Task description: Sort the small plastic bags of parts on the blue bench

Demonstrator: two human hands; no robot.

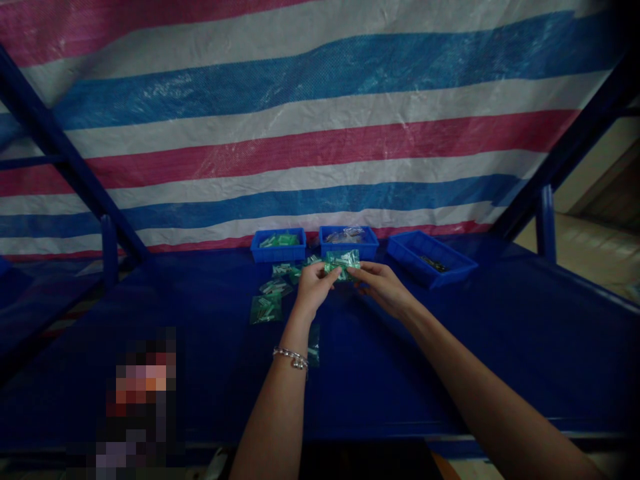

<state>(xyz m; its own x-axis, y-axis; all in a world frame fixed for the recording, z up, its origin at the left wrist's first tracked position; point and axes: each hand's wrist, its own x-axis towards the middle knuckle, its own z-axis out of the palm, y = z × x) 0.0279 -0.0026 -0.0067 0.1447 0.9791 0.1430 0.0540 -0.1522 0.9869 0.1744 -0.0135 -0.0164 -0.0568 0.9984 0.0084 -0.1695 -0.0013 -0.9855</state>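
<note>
Between my two hands is a small green clear plastic bag [343, 261] with pale slender pieces inside, held up above the table. My left hand [315, 285] pinches its left edge between thumb and fingers. On the other side, my right hand [383, 285] grips the right edge the same way. More green bags lie left of my hands, among them a flat bag [266, 309] and another bag [276, 287] just behind it. Partly hidden by my left forearm, one more green bag [313, 347] rests on the table.
Along the back of the blue table [200, 373] stand a blue bin [278, 253] with green bags, a blue bin [370, 251] with clear bags, and an angled blue bin [450, 277] with dark pieces. A striped tarp [300, 147] hangs behind. A pixelated patch covers the lower left.
</note>
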